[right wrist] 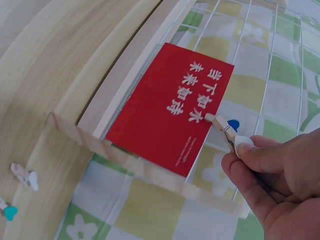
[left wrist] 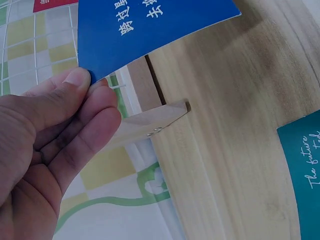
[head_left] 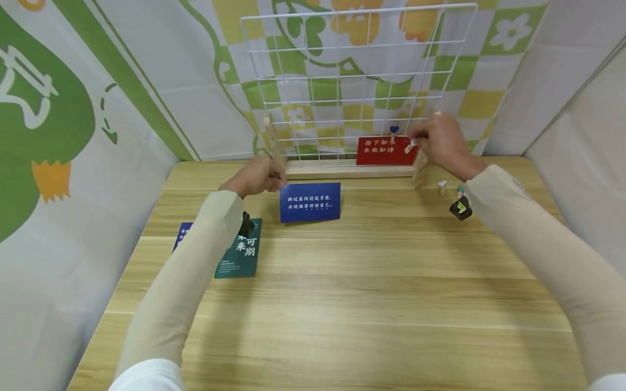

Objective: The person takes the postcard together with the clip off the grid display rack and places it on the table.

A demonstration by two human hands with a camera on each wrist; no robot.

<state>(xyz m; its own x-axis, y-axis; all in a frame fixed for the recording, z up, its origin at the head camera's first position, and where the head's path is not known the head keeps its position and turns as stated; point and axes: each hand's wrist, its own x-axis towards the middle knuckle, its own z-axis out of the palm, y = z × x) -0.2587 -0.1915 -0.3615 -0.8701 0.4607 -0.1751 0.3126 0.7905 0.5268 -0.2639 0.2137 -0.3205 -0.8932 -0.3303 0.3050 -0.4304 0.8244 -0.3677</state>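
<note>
My left hand (head_left: 259, 175) pinches a blue card (head_left: 310, 202) with white writing by its upper left corner, thumb against fingers. The card hangs in front of the wooden stand (head_left: 349, 171). On the right, my right hand (head_left: 442, 142) pinches a small wooden clothespin (right wrist: 225, 129) with a white heart, between thumb and fingers. Its tip is at the upper edge of a red card (right wrist: 155, 100); whether it bites the card I cannot tell. That red card stands against the white wire grid (head_left: 359, 11), where a blue-heart clothespin (head_left: 394, 130) sits at its top edge.
A green card (head_left: 239, 263) lies on the table at left, with another blue card (head_left: 182, 233) partly hidden under my left forearm. Two small clothespins, one white-hearted (head_left: 442, 187) and one teal-hearted (right wrist: 10, 213), lie at right. A patterned cloth (head_left: 489, 76) hangs behind the grid.
</note>
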